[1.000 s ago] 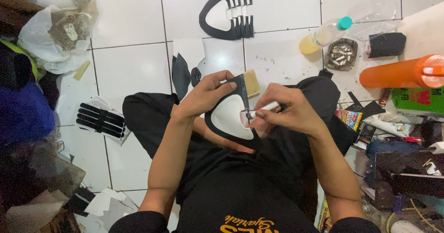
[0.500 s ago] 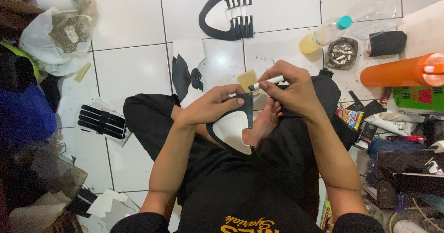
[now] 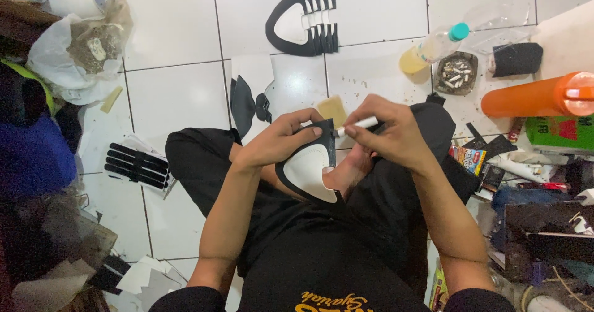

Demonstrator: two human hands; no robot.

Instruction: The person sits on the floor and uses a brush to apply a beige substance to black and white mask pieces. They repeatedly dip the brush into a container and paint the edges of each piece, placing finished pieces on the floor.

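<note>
Shifted since before: right hand [image 3: 396,135] now level, pinching slim white marker [image 3: 357,125]. Left hand [image 3: 281,142] grips curved black-and-white leather piece [image 3: 309,173], matte, rounded toe shape.

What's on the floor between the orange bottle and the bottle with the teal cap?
An ashtray with cigarette butts and a black folded piece lie between the orange bottle and the teal-capped bottle, seen from the head camera.

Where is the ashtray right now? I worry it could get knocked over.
In the head view the ashtray sits on the white tiled floor at upper right, between the plastic bottle and a black pouch, beyond the right hand.
</note>
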